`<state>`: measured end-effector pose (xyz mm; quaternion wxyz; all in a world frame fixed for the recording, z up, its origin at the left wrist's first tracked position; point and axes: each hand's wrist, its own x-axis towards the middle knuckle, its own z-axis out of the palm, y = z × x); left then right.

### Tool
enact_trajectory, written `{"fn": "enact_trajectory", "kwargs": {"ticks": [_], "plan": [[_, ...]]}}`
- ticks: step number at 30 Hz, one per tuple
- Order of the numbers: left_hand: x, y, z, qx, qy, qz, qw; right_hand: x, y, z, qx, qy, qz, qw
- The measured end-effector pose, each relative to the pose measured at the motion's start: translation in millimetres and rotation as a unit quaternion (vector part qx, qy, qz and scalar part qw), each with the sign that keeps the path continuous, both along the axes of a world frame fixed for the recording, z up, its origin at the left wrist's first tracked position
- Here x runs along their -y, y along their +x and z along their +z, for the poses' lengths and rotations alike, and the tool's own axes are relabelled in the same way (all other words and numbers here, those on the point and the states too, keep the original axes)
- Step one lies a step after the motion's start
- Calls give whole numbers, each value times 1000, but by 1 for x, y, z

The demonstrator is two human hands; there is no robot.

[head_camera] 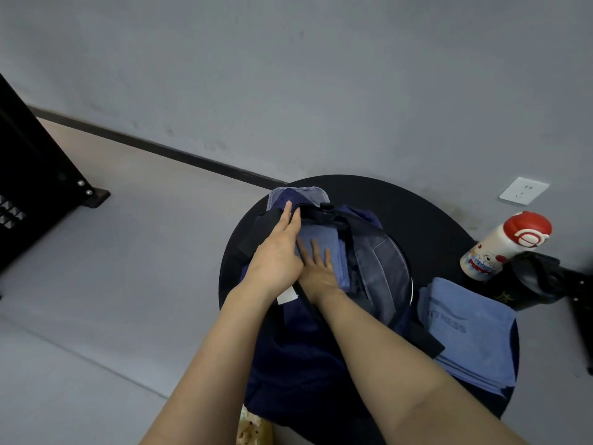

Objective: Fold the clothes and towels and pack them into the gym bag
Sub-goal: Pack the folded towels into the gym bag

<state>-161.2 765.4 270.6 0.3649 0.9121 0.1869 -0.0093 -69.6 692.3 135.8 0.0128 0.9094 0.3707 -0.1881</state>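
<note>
A dark navy gym bag [298, 354] lies open on a round black table [426, 216]. Inside its opening sits a folded blue cloth [327, 239]. My right hand [317, 268] presses flat on that cloth with straight fingers. My left hand [279, 248] lies over the bag's left rim, fingers extended along the dark edge of the opening, partly covering my right hand. A second folded blue towel [468, 332] with "FITNESS" printed on it rests on the table to the right of the bag. A grey-blue flap [298, 195] shows at the bag's far end.
A white bottle with a red cap [503, 245] stands at the table's right edge beside a black bottle [532, 281]. A wall socket [523, 190] is on the grey wall behind. A black rack [35, 175] stands on the floor at the far left.
</note>
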Motion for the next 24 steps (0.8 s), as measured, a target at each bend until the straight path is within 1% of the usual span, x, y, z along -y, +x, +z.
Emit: {"fn": "enact_trajectory", "kwargs": {"ticks": [3,6,9,14,17,24], "plan": [[-2,-3,2,-2,-3,-12,1000,4,1,3,-9,11,-3,1000],[-3,-5,2,-9,-4,-19,1000,15,1,6,-23,48,-35,998],[-3,-5,0,-10,12,-24,1000,27,0,12,-35,68,-60,995],[3,-4,-3,-14,31,-35,999,47,-2,28,-40,93,-73,992],[4,-3,-4,-14,46,-41,998,59,-2,43,-3,113,-62,992],[19,0,-7,-32,72,-23,997,106,-1,67,121,144,-56,981]]}}
